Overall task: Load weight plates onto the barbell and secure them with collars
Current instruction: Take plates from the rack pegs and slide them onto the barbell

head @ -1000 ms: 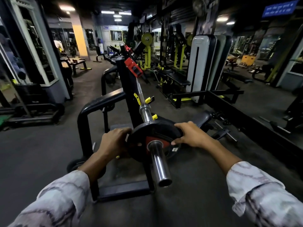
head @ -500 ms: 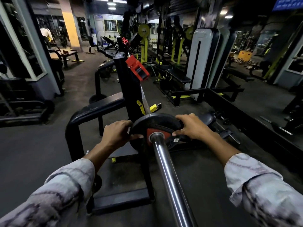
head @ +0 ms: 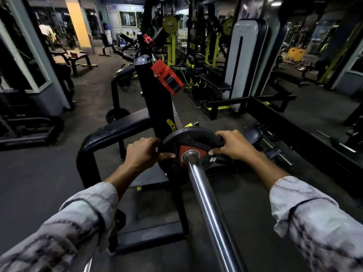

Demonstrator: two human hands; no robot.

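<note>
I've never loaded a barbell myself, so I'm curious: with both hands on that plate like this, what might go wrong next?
1. Both the left hand and right hand curl round the weight plate rim; fingers behind it could get pinched as it seats.
2. No collar shows on the barbell sleeve, so the plate could slide back off.

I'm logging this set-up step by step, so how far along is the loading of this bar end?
Done: one black weight plate is threaded onto the barbell sleeve. In hand: the left hand and right hand grip the plate's rim on either side, seemingly seating it. Left: no collar sits on the sleeve in front of the plate, so securing remains; whether more plates follow cannot be told.
</note>
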